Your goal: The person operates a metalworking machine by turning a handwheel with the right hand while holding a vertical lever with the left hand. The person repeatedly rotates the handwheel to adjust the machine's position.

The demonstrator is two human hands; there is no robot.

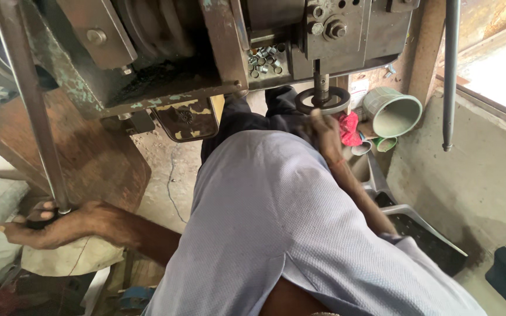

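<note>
My left hand grips the dark knob at the lower end of a long steel lever at the far left. My right hand reaches forward under the ram of a worn metal press and holds a flat dark metal ring at the die. Its fingers are closed around the ring's near edge. My light blue shirt fills the lower middle of the view and hides my lap.
Several small metal bushings lie on a ledge of the press. A pale green plastic mug lies on its side beside a red cloth at the right. A dark tray sits below, and a concrete wall stands to the right.
</note>
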